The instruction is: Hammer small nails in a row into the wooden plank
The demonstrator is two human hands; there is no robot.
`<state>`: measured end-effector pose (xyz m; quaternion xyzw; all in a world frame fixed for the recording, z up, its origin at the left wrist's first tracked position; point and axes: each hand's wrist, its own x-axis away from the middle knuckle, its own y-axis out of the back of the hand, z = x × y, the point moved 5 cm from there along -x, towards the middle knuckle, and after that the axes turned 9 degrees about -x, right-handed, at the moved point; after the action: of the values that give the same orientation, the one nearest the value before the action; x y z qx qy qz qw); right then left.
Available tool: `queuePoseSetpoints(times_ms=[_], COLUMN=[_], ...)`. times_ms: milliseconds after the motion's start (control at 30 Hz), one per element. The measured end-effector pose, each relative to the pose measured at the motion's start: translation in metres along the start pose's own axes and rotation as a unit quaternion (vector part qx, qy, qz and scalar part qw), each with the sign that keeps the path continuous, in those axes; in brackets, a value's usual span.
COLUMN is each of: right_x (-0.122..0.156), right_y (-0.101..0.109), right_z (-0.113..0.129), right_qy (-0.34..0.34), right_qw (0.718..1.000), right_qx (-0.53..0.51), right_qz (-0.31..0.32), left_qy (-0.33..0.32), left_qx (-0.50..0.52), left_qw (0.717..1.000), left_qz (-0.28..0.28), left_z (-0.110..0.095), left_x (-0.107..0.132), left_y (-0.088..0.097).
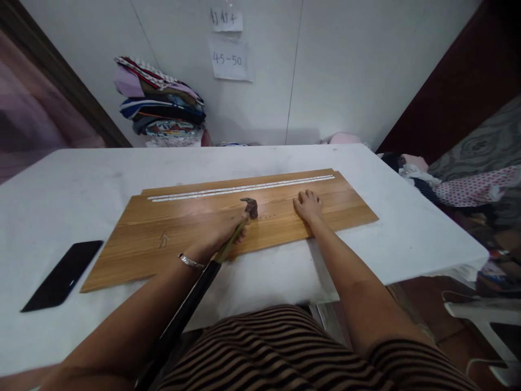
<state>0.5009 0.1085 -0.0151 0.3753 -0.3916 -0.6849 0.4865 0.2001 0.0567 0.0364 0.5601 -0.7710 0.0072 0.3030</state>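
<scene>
Lying just beside the wooden board (195, 217) is a black phone (65, 274), folded cloth (166, 108) piles up beyond the white table (386, 233), and loose nails (163, 240) dot the wood! Over mid-board, the dark-headed claw hammer (208, 276) slants, black-gripped, in the left hand's (230, 231) closed fist (choked up near the head!), while the right hand (309, 206), fingers bent and slightly spread, presses the board, nothing visible in its grasp.

A black phone (64, 276) lies on the white table (411, 239), folded cloth (163, 108) stacked beyond.
</scene>
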Motion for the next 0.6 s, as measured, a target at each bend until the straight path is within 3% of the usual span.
queuePoseSetpoints(times_ms=[600], right_x=[0.0020], right_y=[0.0026], right_z=[0.0024], right_qy=[-0.011], right_qw=[1.000], right_qx=[-0.003], right_qz=[0.014], left_qy=[-0.004], left_qx=[-0.011], left_qw=[1.000], left_qz=[0.005], left_z=[-0.0032], left_x=[0.0006], left_y=[0.0012])
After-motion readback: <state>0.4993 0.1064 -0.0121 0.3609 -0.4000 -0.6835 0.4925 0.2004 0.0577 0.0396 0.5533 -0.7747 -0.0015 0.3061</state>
